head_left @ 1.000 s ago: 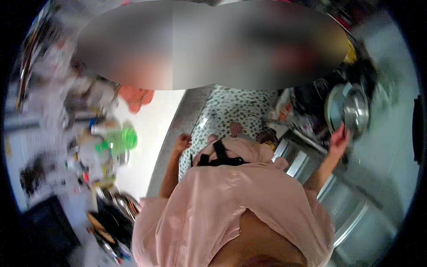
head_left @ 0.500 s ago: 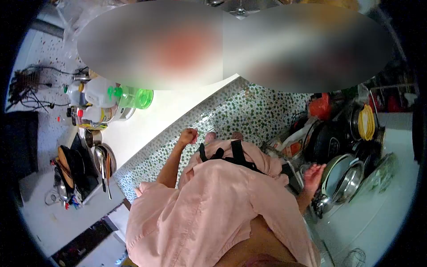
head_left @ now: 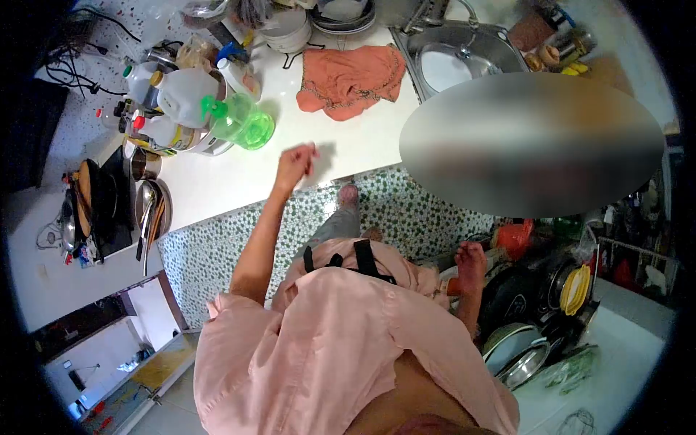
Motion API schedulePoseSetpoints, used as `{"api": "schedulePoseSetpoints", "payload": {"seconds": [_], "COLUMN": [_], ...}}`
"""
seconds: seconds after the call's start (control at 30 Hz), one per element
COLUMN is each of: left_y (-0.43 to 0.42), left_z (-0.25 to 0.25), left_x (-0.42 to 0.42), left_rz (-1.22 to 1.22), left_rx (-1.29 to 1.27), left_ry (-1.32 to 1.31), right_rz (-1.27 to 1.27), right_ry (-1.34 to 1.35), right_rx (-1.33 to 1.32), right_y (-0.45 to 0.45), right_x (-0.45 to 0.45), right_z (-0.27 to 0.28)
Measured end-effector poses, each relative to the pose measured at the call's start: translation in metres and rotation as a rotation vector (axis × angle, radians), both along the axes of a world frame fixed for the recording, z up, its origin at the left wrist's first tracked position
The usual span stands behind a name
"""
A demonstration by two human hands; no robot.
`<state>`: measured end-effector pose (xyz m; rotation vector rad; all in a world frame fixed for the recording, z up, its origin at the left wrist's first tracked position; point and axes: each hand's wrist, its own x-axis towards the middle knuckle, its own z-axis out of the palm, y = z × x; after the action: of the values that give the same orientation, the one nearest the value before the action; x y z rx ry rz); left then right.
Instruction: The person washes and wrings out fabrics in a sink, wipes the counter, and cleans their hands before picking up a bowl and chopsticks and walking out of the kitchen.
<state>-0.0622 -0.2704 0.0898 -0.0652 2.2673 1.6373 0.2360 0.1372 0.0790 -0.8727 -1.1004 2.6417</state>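
Note:
My left hand (head_left: 296,165) hovers over the front edge of the white counter (head_left: 283,177), fingers loosely curled and a little apart, with nothing in them. Closest to it stands a clear spray bottle (head_left: 245,123) with a green head and green liquid. Farther back on the counter lies a crumpled orange cloth (head_left: 349,78). My right hand (head_left: 471,261) is raised beside the pans on the right, its fingers half bent and apart, empty. Near it are a red plastic bag (head_left: 513,237) and a black pan (head_left: 507,296).
A metal sink (head_left: 464,54) is set into the counter at the back. Several jugs and bottles (head_left: 185,94) crowd its left end. Stacked bowls (head_left: 285,30) stand at the back. Metal basins (head_left: 525,364) and a yellow item (head_left: 575,290) are at the right. Green-and-white mosaic floor (head_left: 217,264) lies below.
The view has shifted toward the counter, bringing the orange cloth and sink into sight. My left hand has risen to the counter edge. My right hand has moved forward, away from the metal basins.

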Motion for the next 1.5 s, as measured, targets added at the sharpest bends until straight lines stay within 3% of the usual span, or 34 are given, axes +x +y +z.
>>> {"api": "schedulePoseSetpoints", "payload": {"seconds": [0.07,0.2,0.23,0.27,0.33,0.37,0.6,0.87,1.03,1.1,1.17,1.2,1.3,1.5], "left_y": [-0.003,-0.011,-0.027,-0.040,-0.047,-0.048,-0.046,-0.038,-0.014,0.001,0.009,0.007,0.024,0.049], "left_z": [0.008,0.003,-0.013,-0.028,-0.021,-0.021,-0.022,0.000,0.036,0.047,0.038,0.023,0.045,0.080], "left_x": [-0.059,-0.232,-0.285,-0.325,-0.356,-0.371,-0.415,-0.393,-0.307,-0.256,-0.208,-0.192,-0.132,-0.064], "left_rz": [0.097,0.448,0.472,0.517,0.508,0.506,0.527,0.530,0.575,0.580,0.485,0.392,0.248,0.161], "left_rx": [0.214,0.206,0.006,0.068,0.506,0.583,0.483,0.226,0.210,0.263,0.378,0.395,0.351,0.256], "left_ry": [0.018,0.151,0.159,0.115,0.029,-0.010,0.075,0.316,0.179,0.129,0.087,0.085,0.033,0.135], "right_rz": [0.031,0.075,0.083,0.077,0.100,0.037,-0.163,-0.118,-0.006,-0.063,0.039,0.146,0.336,0.695], "right_ry": [-0.063,-0.130,-0.120,-0.130,-0.239,-0.302,-0.321,-0.256,-0.105,-0.268,-0.200,-0.160,-0.051,0.412], "right_rx": [0.082,0.072,0.158,0.170,0.207,0.247,-0.015,-0.056,-0.036,0.051,0.132,0.244,0.437,1.072], "right_y": [-0.008,-0.026,-0.036,-0.041,-0.050,-0.057,-0.065,-0.065,-0.062,-0.062,-0.059,-0.061,-0.075,-0.126], "right_x": [-0.034,-0.086,-0.095,-0.102,-0.110,-0.110,-0.083,-0.099,-0.121,-0.139,-0.157,-0.171,-0.207,-0.270], "right_z": [0.003,0.009,0.018,0.023,0.032,0.036,0.009,-0.015,-0.005,0.004,0.004,0.017,0.048,0.128]}}
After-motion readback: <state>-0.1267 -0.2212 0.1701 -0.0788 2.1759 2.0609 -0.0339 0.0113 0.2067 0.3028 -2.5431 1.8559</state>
